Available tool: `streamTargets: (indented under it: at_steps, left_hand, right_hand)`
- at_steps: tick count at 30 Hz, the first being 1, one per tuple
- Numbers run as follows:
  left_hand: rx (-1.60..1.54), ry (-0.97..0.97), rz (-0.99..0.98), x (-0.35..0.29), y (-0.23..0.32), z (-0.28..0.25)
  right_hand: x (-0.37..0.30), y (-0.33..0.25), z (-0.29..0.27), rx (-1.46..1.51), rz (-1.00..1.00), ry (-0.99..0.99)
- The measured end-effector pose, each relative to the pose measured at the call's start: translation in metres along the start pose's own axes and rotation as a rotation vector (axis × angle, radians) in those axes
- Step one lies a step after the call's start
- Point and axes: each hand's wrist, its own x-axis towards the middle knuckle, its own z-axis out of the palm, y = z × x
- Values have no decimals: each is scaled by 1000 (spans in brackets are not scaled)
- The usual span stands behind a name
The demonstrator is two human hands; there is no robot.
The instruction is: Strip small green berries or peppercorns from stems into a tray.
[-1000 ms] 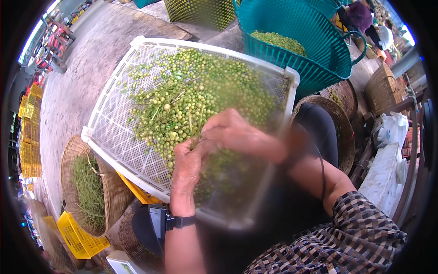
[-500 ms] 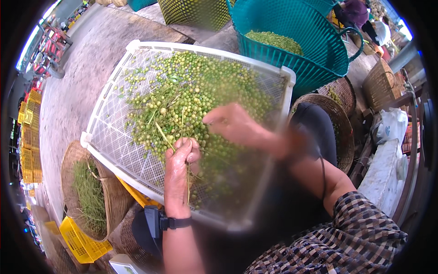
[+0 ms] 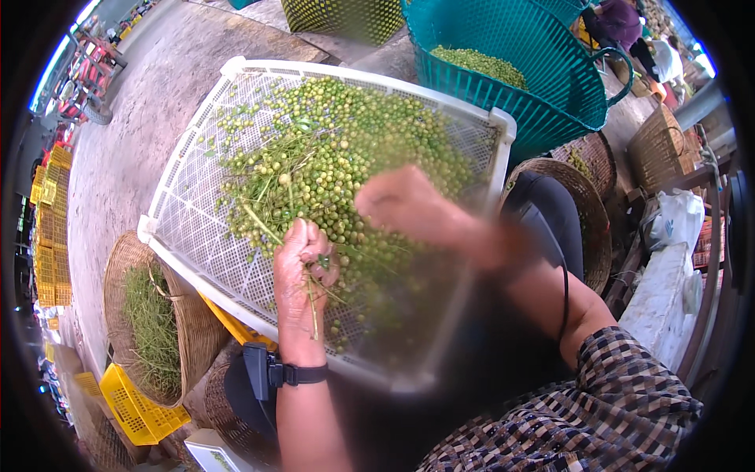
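Note:
A white mesh tray (image 3: 197,216) lies in front of me, heaped with small round green fruits (image 3: 334,161) and some loose stems. Over its near side, my left hand (image 3: 303,263) is closed around a few thin green stems (image 3: 263,223); their ends stick out above the thumb and below the palm. My right hand (image 3: 399,200) hovers above the fruits, to the right of the left one. Its fingers look curled, but blur hides whether anything is between them. A hazy smear dulls the tray's right part.
On the left stands a wicker basket (image 3: 200,334) of green stems, beside a yellow crate (image 3: 141,409). Beyond the tray is a large teal basket (image 3: 543,110) with more green fruits. Another wicker basket (image 3: 598,228) sits by my right knee. Yellow crates (image 3: 53,236) are stacked far left.
My left hand has shifted slightly left and up, turning with the stems. My right hand has moved a little right. The whole view has shifted slightly.

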Motion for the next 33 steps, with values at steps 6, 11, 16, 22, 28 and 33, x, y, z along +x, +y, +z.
streamTargets:
  at_steps: [6,11,16,22,28,33]
  left_hand:
    - [-266,-142,-5,11,5,-19]
    - [-271,-110,-7,11,6,-15]
    - [-226,-80,54,13,14,-29]
    - [-323,41,93,12,16,-28]
    - [-340,327,71,3,8,-7]
    - [-322,-73,87,19,0,-54]
  right_hand:
    - [-13,17,20,-570,-120,-231]
    - [-13,12,30,-432,-105,-145]
    - [-22,-21,17,85,55,-137]
    - [-32,1,42,67,189,-299]
    - [-27,29,67,-616,-471,-52]
    - [-23,28,66,-861,-368,-234]
